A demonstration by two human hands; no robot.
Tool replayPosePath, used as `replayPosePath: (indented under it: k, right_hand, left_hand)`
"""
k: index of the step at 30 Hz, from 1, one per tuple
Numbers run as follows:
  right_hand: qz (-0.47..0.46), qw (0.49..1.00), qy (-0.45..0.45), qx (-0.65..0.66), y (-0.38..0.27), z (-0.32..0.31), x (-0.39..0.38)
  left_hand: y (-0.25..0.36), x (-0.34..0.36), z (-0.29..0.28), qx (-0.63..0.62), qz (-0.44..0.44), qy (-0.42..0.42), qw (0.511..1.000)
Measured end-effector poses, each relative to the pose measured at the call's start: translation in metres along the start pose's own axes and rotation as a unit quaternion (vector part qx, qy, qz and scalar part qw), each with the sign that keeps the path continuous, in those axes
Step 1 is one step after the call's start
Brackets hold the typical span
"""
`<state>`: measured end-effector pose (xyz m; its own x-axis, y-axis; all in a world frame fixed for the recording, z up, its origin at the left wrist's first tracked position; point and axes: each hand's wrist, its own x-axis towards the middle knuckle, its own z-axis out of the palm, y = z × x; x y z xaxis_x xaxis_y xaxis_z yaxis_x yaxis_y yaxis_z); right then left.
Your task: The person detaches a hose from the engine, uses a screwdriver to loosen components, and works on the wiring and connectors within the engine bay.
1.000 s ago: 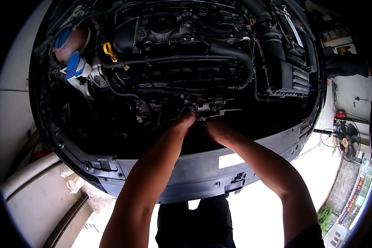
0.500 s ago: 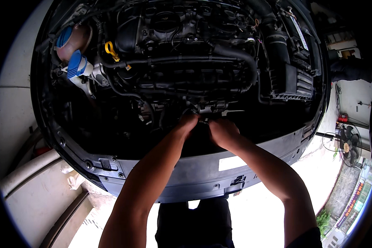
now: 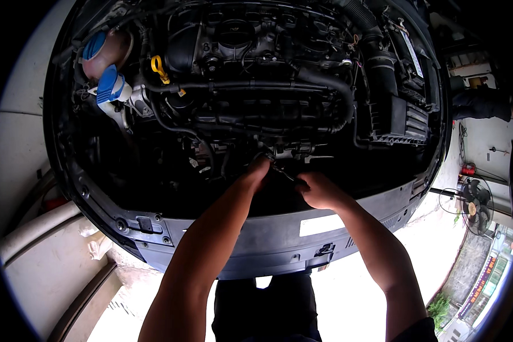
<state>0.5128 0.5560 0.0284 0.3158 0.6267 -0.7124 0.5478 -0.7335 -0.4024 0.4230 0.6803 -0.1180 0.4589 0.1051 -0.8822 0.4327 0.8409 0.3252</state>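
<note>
I read clock positions from the centre of the head view.

Nearest, at 6 o'clock, are the dark trousers point(image 3: 265, 310). Beyond them is the grey front panel point(image 3: 256, 239), carrying a white label point(image 3: 322, 224). The left forearm point(image 3: 211, 233) and right forearm point(image 3: 376, 245) cross over this panel.

The slim metal tool point(image 3: 285, 175) is just beyond the panel, between the hands, slanting from the centre toward 4 o'clock. The right hand point(image 3: 320, 191) is curled, thumb and fingers closed on the tool's dark end. The left hand point(image 3: 260, 167) is at the centre, by the other end; its fingertips are in shadow, and I cannot tell whether they pinch the tool or only steady something beside it.

Handling: I judge the tool to be light, stiff and not fragile; the smooth shaft could slip if oily. Take hold at the dark end and guide the far end with light fingertip pressure.

Farther on, I note the engine point(image 3: 256, 43) at 12 o'clock, a black hose point(image 3: 330, 82) at 1, a ribbed black box point(image 3: 407, 122) at 2, and a blue cap point(image 3: 106, 88) at 10. Farthest, at 3 o'clock, is a fan point(image 3: 474, 205).
</note>
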Motion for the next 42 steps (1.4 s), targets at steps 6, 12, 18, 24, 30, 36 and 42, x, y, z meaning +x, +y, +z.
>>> replayPosePath:
  k: [6, 12, 18, 24, 30, 36, 42]
  right_hand:
    - [0.066, 0.995, 0.003, 0.079, -0.014, 0.0, -0.009]
    - [-0.02, 0.983, 0.182, 0.027, -0.045, -0.005, -0.003]
    - [-0.014, 0.981, 0.189, 0.031, -0.024, 0.006, -0.008]
    - [0.063, 0.996, -0.048, -0.031, -0.021, -0.017, 0.0]
    - [0.069, 0.949, 0.137, 0.275, -0.031, -0.006, -0.009]
    - [0.08, 0.995, -0.058, 0.011, 0.007, -0.011, -0.006]
    - [0.098, 0.923, -0.016, 0.371, -0.025, -0.029, 0.003]
  left_hand:
    - [0.012, -0.027, 0.009, -0.066, -0.065, -0.009, 0.996]
    - [0.007, -0.009, 0.0, -0.161, -0.074, -0.128, 0.976]
    - [0.001, 0.008, -0.005, -0.183, -0.087, -0.15, 0.968]
    - [0.002, -0.006, 0.012, -0.236, -0.034, -0.123, 0.963]
    - [0.001, -0.002, 0.005, -0.198, -0.087, -0.095, 0.972]
    - [0.019, -0.035, 0.024, -0.151, -0.053, -0.07, 0.985]
    - [0.006, -0.004, -0.007, -0.142, -0.088, -0.079, 0.983]
